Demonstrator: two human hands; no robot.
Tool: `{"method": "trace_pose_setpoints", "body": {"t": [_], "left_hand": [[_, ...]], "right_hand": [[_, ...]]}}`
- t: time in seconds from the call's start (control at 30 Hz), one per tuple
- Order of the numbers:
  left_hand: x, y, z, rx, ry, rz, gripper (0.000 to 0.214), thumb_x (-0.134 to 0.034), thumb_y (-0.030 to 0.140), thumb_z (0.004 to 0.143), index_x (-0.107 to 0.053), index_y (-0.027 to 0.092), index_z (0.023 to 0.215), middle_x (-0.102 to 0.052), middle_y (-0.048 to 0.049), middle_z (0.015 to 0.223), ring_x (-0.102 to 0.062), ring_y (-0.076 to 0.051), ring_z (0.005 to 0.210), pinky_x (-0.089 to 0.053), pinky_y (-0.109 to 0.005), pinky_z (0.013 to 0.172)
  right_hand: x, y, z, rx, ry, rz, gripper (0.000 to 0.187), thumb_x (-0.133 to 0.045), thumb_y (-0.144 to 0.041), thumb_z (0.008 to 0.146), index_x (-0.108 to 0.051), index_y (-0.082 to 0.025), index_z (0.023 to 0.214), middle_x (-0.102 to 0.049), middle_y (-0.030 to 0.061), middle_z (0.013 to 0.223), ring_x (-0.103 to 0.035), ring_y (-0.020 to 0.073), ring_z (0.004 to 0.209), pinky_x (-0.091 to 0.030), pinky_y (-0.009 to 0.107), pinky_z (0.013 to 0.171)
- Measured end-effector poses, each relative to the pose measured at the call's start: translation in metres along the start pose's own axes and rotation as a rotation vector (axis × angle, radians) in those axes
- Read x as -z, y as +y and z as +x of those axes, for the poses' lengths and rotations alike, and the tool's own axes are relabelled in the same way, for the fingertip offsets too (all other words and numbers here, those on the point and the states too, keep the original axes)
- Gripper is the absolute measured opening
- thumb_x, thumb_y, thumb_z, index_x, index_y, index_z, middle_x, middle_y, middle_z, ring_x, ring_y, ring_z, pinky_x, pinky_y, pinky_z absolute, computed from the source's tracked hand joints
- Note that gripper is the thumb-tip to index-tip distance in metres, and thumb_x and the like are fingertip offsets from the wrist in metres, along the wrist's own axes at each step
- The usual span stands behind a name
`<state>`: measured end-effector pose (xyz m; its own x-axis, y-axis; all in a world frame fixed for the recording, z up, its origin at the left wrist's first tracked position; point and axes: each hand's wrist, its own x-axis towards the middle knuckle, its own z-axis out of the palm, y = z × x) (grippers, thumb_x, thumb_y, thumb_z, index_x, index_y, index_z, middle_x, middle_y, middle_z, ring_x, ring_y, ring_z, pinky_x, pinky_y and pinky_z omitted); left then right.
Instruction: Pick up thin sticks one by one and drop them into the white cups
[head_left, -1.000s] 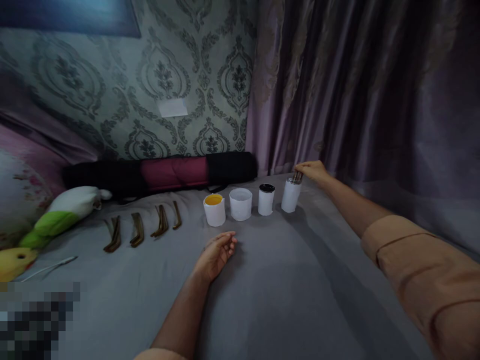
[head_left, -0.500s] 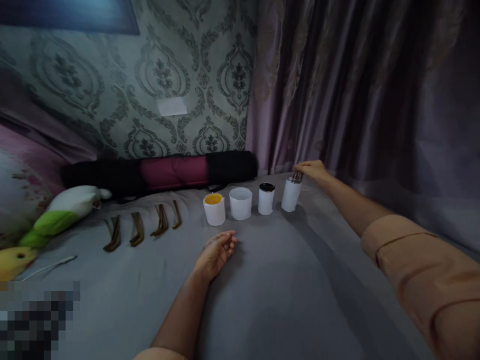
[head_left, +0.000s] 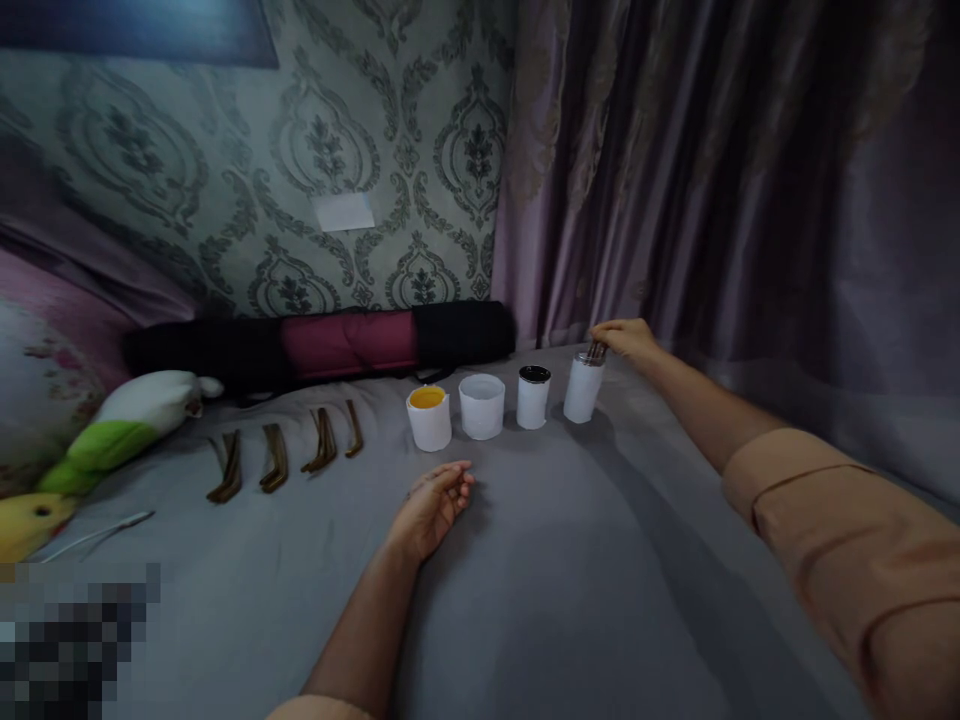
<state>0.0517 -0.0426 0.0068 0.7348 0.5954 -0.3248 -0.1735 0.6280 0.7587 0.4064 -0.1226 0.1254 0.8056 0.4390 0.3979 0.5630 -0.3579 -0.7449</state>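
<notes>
Several white cups stand in a row on the grey bedsheet (head_left: pixel 570 580). The leftmost cup (head_left: pixel 430 420) holds something yellow, the second cup (head_left: pixel 481 407) looks pale inside, the third cup (head_left: pixel 532 398) is dark inside. My right hand (head_left: pixel 626 340) is at the top of the rightmost cup (head_left: pixel 582 390), fingers pinched on a small dark thing (head_left: pixel 597 352) sticking out of it. My left hand (head_left: pixel 435 505) rests on the sheet in front of the yellow cup, palm up, fingers loosely curled, holding nothing.
Several brown curved sticks (head_left: pixel 274 460) lie left of the cups. A black and maroon rolled mat (head_left: pixel 330 345) lies along the patterned wall. A green and white plush toy (head_left: pixel 112 430) and a white cable (head_left: pixel 97 530) are at far left. Purple curtains (head_left: pixel 712 180) hang at right.
</notes>
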Motion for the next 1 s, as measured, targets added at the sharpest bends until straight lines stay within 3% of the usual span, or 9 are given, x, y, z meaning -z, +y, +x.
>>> {"method": "trace_pose_setpoints", "body": {"t": [0.23,0.87,1.0], "left_hand": [[0.0014,-0.0008,0.0008,-0.008,-0.01,0.003,0.012,-0.051,0.01,0.078,-0.057,0.009,0.088,-0.058,-0.0049,0.068,-0.053,-0.006,0.054,-0.043,-0.016,0.049],[0.0004,0.0003,0.0002,-0.003,-0.004,0.002,0.012,-0.051,0.009,0.078,-0.057,0.009,0.088,-0.058,-0.005,0.068,-0.053,-0.006,0.053,-0.043,-0.016,0.05],[0.001,0.0001,0.0005,-0.009,-0.008,0.006,0.013,-0.051,0.01,0.078,-0.057,0.008,0.089,-0.059,-0.0052,0.069,-0.053,-0.006,0.054,-0.043,-0.016,0.05]], "right_hand": [[-0.0017,0.0024,0.0034,-0.099,-0.006,0.036,0.021,-0.058,-0.027,0.061,-0.069,-0.016,0.075,-0.065,0.0032,0.069,-0.059,0.0154,0.066,-0.044,0.025,0.057],[0.0021,0.0066,0.0077,-0.108,0.056,0.089,0.018,-0.057,-0.026,0.063,-0.069,-0.017,0.073,-0.066,0.0043,0.07,-0.06,0.0161,0.067,-0.046,0.026,0.059],[0.0065,0.0101,0.0081,-0.058,0.093,0.012,0.019,-0.055,-0.026,0.066,-0.07,-0.019,0.076,-0.067,0.0043,0.071,-0.061,0.0184,0.07,-0.048,0.028,0.061]]}}
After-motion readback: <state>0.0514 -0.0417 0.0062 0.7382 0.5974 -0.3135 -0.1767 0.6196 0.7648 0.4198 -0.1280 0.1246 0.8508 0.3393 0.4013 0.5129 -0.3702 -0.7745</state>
